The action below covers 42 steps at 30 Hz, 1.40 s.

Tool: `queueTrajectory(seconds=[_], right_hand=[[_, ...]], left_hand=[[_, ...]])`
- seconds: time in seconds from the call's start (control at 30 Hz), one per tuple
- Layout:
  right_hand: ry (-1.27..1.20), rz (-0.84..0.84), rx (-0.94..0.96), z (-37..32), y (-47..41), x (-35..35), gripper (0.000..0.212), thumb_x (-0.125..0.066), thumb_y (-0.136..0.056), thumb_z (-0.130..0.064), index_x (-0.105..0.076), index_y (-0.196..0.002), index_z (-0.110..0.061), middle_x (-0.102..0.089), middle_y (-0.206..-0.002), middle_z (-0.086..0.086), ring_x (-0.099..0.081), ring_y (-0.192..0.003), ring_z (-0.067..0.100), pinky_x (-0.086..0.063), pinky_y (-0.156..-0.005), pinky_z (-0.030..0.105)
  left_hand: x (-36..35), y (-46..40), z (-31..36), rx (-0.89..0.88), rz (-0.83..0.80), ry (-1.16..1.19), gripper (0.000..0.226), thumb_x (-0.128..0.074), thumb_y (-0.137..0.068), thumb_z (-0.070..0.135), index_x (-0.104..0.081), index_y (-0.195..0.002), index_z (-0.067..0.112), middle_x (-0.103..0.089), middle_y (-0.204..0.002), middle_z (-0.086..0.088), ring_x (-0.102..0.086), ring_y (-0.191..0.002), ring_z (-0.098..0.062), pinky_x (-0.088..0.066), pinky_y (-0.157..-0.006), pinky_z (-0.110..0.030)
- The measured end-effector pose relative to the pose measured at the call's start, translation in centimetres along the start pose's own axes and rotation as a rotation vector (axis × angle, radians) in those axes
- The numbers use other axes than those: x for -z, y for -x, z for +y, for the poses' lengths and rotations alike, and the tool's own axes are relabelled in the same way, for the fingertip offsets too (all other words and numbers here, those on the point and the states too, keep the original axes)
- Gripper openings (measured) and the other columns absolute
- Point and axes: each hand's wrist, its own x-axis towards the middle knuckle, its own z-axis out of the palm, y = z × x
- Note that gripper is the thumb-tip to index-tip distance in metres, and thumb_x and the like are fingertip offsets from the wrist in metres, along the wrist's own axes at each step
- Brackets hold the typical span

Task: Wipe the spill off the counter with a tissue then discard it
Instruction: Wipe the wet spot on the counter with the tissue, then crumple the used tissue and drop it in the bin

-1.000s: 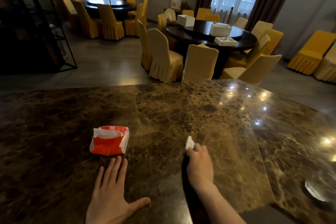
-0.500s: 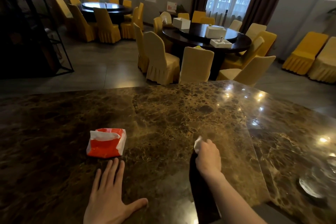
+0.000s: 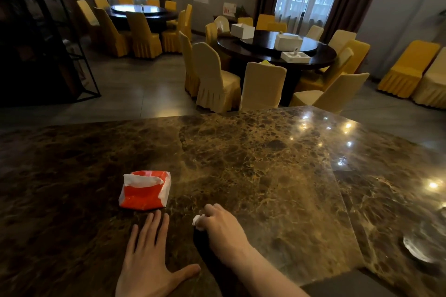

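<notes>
On the brown marble counter (image 3: 253, 164) my right hand (image 3: 223, 226) presses a crumpled white tissue (image 3: 196, 220) against the surface; only a small white corner shows past my fingers. My left hand (image 3: 147, 258) lies flat on the counter with its fingers spread, just left of the right hand. A red and white tissue pack (image 3: 144, 190), with a white sheet sticking out of its top, lies just beyond the left fingertips. I cannot make out any spill on the glossy stone.
A glass dish (image 3: 417, 251) sits near the counter's right edge. Beyond the counter stand round dark dining tables (image 3: 277, 52) with white boxes, ringed by yellow-covered chairs (image 3: 214, 79). A dark metal shelf (image 3: 48, 55) stands at left.
My right hand has swept the tissue leftward and nearer, ending close beside my left hand. The left hand and tissue pack have stayed in place.
</notes>
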Motion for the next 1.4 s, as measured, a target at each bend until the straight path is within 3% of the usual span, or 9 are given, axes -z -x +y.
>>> queueTrajectory(seconds=[0.07,0.27,0.37,0.5,0.63,0.8,1.0,1.17,1.4], right_hand=[[0.011,0.057,-0.072,2.7,1.4,1.1,0.017,-0.065,-0.095,-0.016,-0.073,-0.108,-0.022,-0.059,-0.101,-0.001,-0.053,-0.099,0.019,-0.044,-0.076,0.030],[0.086,0.292,-0.661,9.6,4.4,4.3,0.018,-0.065,-0.093,-0.012,-0.077,-0.100,-0.023,-0.050,-0.090,-0.003,-0.058,-0.097,0.022,-0.044,-0.073,0.030],[0.053,0.302,-0.570,5.7,2.9,2.4,0.012,-0.063,-0.095,-0.012,-0.074,-0.096,-0.018,-0.053,-0.093,-0.003,-0.052,-0.090,0.016,-0.036,-0.071,0.024],[-0.025,0.172,-0.304,1.9,1.8,0.4,0.021,-0.060,-0.095,-0.004,-0.073,-0.104,-0.017,-0.055,-0.098,-0.002,-0.052,-0.094,0.018,-0.043,-0.073,0.029],[-0.021,0.062,-0.239,2.7,2.2,1.5,0.022,-0.061,-0.095,-0.004,-0.077,-0.100,-0.018,-0.060,-0.096,-0.001,-0.057,-0.093,0.021,-0.048,-0.074,0.034],[-0.068,0.120,-0.291,1.8,4.2,1.8,0.020,-0.062,-0.091,-0.004,-0.078,-0.094,-0.017,-0.064,-0.093,-0.001,-0.061,-0.089,0.023,-0.051,-0.073,0.038],[-0.205,0.218,-0.337,0.7,6.2,2.5,0.020,-0.071,-0.087,-0.005,-0.079,-0.093,-0.023,-0.068,-0.093,-0.007,-0.062,-0.086,0.011,-0.052,-0.072,0.025],[-0.500,0.232,-0.509,-0.2,7.1,3.3,0.025,-0.071,-0.090,-0.006,-0.078,-0.089,-0.031,-0.073,-0.089,-0.012,-0.069,-0.079,0.004,-0.060,-0.065,0.022],[-0.944,0.215,-0.718,-1.7,7.7,4.4,0.025,-0.074,-0.090,-0.004,-0.079,-0.079,-0.026,-0.075,-0.089,-0.001,-0.070,-0.083,0.014,-0.053,-0.064,0.026]], left_hand=[[0.0,0.0,0.0,-0.004,-0.005,-0.005,0.146,-0.003,-0.038,0.116,0.038,-0.146,0.027,0.035,-0.164,0.004,0.032,-0.150,-0.014,0.014,-0.128,-0.047],[-0.4,-0.3,0.0,0.010,-0.004,-0.017,0.146,-0.005,-0.038,0.117,0.041,-0.143,0.027,0.039,-0.161,0.004,0.033,-0.150,-0.015,0.015,-0.127,-0.048],[-0.8,-0.6,0.1,0.010,0.001,-0.023,0.147,-0.005,-0.037,0.117,0.042,-0.143,0.026,0.040,-0.160,0.003,0.033,-0.149,-0.016,0.014,-0.127,-0.048],[-0.8,-0.6,-0.3,-0.006,0.060,0.008,0.144,-0.008,-0.043,0.117,0.038,-0.145,0.027,0.036,-0.162,0.005,0.031,-0.150,-0.014,0.015,-0.127,-0.047],[-1.4,-0.1,-0.4,-0.029,0.140,0.043,0.143,-0.013,-0.051,0.115,0.026,-0.155,0.026,0.027,-0.167,0.007,0.028,-0.151,-0.011,0.015,-0.127,-0.045],[-1.8,-0.2,-0.8,-0.040,0.181,0.065,0.142,-0.017,-0.054,0.114,0.015,-0.161,0.026,0.022,-0.169,0.007,0.026,-0.152,-0.010,0.013,-0.128,-0.046],[-2.0,0.2,-0.6,-0.051,0.210,0.046,0.141,-0.014,-0.057,0.113,0.008,-0.163,0.024,0.016,-0.171,0.002,0.022,-0.154,-0.014,0.010,-0.129,-0.048],[-1.6,0.8,-0.2,-0.039,0.209,0.021,0.133,-0.018,-0.064,0.109,0.005,-0.163,0.024,0.007,-0.173,0.000,0.013,-0.157,-0.018,0.004,-0.130,-0.049],[-1.2,2.5,-1.0,-0.024,0.290,0.055,0.118,-0.023,-0.075,0.103,-0.002,-0.164,0.028,-0.004,-0.174,0.002,0.002,-0.158,-0.017,0.000,-0.130,-0.045]])
